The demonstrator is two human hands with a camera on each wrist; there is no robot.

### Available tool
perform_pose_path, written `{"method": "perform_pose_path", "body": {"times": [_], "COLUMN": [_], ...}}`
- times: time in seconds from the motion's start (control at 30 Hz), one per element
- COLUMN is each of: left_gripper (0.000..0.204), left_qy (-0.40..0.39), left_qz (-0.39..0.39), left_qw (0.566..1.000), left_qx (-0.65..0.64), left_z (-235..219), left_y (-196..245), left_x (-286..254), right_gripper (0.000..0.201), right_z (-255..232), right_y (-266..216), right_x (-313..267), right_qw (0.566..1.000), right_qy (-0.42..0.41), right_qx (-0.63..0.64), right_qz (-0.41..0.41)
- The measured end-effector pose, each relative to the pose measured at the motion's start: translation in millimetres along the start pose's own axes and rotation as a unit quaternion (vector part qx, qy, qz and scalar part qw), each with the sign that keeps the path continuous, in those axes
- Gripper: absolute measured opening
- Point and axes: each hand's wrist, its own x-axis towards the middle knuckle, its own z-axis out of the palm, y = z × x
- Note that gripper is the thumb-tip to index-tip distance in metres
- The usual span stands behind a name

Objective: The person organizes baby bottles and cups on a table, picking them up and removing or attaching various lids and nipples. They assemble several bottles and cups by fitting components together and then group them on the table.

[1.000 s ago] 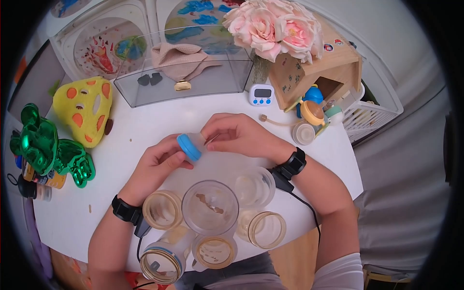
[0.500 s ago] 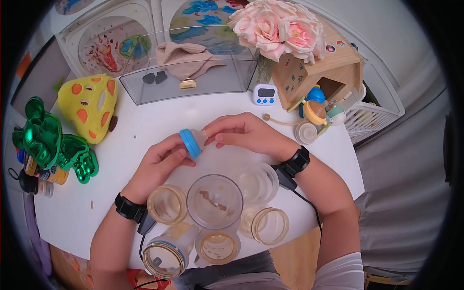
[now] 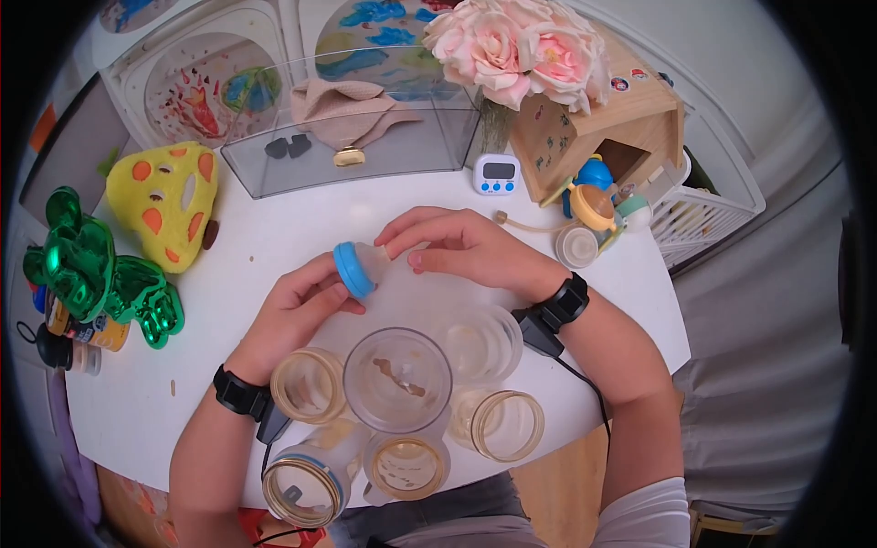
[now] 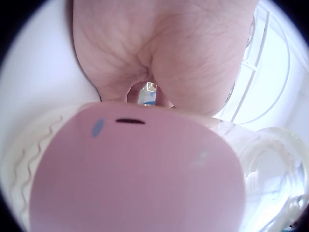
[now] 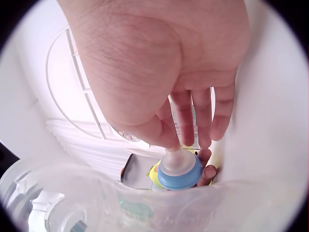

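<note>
In the head view, a baby bottle teat (image 3: 377,262) of clear silicone sits in a blue screw collar (image 3: 354,269), tilted on its side above the white table. My left hand (image 3: 306,297) holds the collar between thumb and fingers. The thumb and index fingertip of my right hand (image 3: 457,248) pinch the tip of the teat. From the right wrist view, the teat (image 5: 176,162) points up to that thumb, with the other fingers stretched past it. A clear wide-mouthed container (image 3: 399,424) stands just in front of my hands. My left palm hides the collar in the left wrist view.
Several clear bottles, one with a blue ring (image 3: 322,454), crowd the table's front edge between my forearms. A white timer (image 3: 496,174), a clear box (image 3: 274,178) and a wooden house (image 3: 594,128) stand behind. Yellow plush cheese (image 3: 164,205) and a shiny green figure (image 3: 82,265) stand left.
My right fingers have shifted at the teat, from bunched beside it to straighter with the tip pinched. The left hand keeps its hold on the collar. The bottles have stayed put.
</note>
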Motion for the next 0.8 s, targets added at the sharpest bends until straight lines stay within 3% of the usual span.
{"method": "perform_pose_path", "body": {"times": [0.27,0.8], "left_gripper": [0.046,0.045], "left_qy": [0.006,0.007], "left_qz": [-0.006,-0.007], "left_qw": [1.0,1.0], "left_qx": [0.0,0.003], "left_z": [-0.9,0.4], "left_y": [-1.7,0.0], "left_x": [-0.4,-0.2], "right_gripper": [0.025,0.03], "right_z": [-4.0,-5.1], "right_y": [4.3,-2.8], "right_x": [-0.3,-2.7], "right_qw": [1.0,0.999], "right_qy": [-0.004,-0.013], "right_qx": [-0.004,0.016], "right_qz": [-0.013,0.037]}}
